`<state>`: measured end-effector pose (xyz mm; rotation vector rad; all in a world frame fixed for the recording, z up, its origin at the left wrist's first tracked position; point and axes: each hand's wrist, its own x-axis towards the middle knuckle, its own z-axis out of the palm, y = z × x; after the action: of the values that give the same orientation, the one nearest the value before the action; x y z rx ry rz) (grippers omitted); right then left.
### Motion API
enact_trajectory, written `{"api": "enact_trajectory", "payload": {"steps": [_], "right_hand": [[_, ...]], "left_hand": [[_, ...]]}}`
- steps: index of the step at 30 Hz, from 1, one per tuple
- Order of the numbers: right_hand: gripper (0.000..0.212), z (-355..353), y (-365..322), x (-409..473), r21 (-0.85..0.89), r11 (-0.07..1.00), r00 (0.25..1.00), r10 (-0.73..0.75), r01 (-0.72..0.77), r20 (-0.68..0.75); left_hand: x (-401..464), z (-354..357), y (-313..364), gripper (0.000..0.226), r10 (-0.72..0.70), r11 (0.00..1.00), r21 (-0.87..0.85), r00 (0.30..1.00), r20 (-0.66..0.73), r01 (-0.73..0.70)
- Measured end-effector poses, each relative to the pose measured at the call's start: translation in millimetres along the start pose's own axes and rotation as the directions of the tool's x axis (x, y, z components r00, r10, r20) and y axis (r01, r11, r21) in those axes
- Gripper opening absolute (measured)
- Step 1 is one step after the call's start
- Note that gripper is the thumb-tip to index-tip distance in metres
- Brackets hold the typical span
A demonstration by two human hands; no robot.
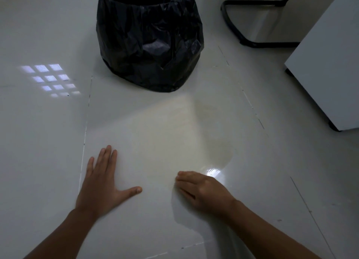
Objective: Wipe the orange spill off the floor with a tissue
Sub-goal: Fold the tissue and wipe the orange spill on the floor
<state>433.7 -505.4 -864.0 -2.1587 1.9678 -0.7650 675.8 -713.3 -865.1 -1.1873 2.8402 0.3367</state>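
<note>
The spill (217, 142) shows as a faint yellowish wet film on the glossy white floor, with a curved edge and a bright glint near my right hand. My left hand (103, 185) lies flat on the floor to the left of the film, fingers spread, holding nothing. My right hand (202, 190) presses palm-down at the film's near edge, fingers together and pointing left. No tissue is clearly visible; anything under that palm is hidden.
A bin lined with a black bag (149, 39) stands just beyond the spill. A black chair-leg frame (239, 33) is at the back right, and a white cabinet (330, 64) stands on the right. A light panel is reflected on the floor (50, 78) at the left.
</note>
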Motion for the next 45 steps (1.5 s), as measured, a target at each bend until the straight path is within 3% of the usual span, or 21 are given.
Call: {"api": "enact_trajectory", "payload": {"steps": [6, 13, 17, 19, 21, 24, 26, 29, 33, 36, 38, 41, 43, 45], "right_hand": [[0.013, -4, -9, 5, 0.031, 0.995, 0.994, 0.097, -0.096, -0.043], [0.016, -16, 0, 13, 0.051, 0.976, 0.969, 0.205, -0.214, 0.139], [0.012, -22, 4, 21, 0.068, 0.952, 0.954, 0.296, -0.299, 0.057], [0.011, -29, 15, 21, 0.118, 0.896, 0.896, 0.438, -0.428, -0.072], [0.011, -37, 34, 13, 0.153, 0.812, 0.791, 0.584, -0.564, -0.183], [0.009, -49, 52, -2, 0.178, 0.711, 0.674, 0.702, -0.680, -0.228], [0.010, -49, 50, -6, 0.165, 0.712, 0.685, 0.702, -0.683, -0.195], [0.008, -37, 27, 1, 0.136, 0.769, 0.760, 0.639, -0.625, -0.120], [0.008, -10, -19, 14, 0.142, 0.885, 0.893, 0.450, -0.444, -0.013], [0.011, -1, -41, 16, 0.183, 0.924, 0.942, 0.325, -0.336, 0.086], [0.008, -7, -32, 17, 0.198, 0.911, 0.930, 0.368, -0.363, 0.012], [0.009, -28, 4, 12, 0.202, 0.811, 0.788, 0.583, -0.549, -0.200], [0.008, -40, 22, 4, 0.193, 0.746, 0.713, 0.666, -0.637, -0.221], [0.008, -38, 23, 1, 0.168, 0.746, 0.724, 0.666, -0.644, -0.179]], "left_hand": [[-1, 0, 0, 0.136, 0.005, 1.000, -0.012, 1.000, -0.009, -0.005], [-1, 1, 0, 0.136, 0.012, 1.000, -0.009, 1.000, -0.021, -0.012], [0, 2, -1, 0.136, 0.008, 1.000, -0.004, 1.000, -0.016, -0.008], [0, 3, -2, 0.136, 0.006, 1.000, -0.005, 1.000, -0.016, -0.006], [0, 4, -2, 0.136, 0.007, 1.000, -0.005, 1.000, -0.013, -0.007], [0, 4, -2, 0.135, 0.006, 1.000, 0.000, 1.000, -0.018, -0.006], [0, 5, -2, 0.135, 0.006, 1.000, -0.003, 1.000, -0.020, -0.006], [0, 4, -2, 0.135, 0.007, 1.000, 0.001, 1.000, -0.023, -0.007], [1, 3, -1, 0.135, 0.006, 1.000, -0.001, 1.000, -0.025, -0.006], [1, 4, -2, 0.135, 0.005, 1.000, -0.005, 1.000, -0.021, -0.005], [0, 5, -2, 0.135, 0.004, 1.000, -0.006, 1.000, -0.022, -0.004], [0, 5, -2, 0.134, 0.008, 1.000, -0.004, 1.000, -0.024, -0.008], [1, 6, -2, 0.134, 0.008, 1.000, -0.001, 1.000, -0.027, -0.008], [1, 6, -2, 0.134, 0.007, 1.000, -0.002, 1.000, -0.028, -0.007]]}}
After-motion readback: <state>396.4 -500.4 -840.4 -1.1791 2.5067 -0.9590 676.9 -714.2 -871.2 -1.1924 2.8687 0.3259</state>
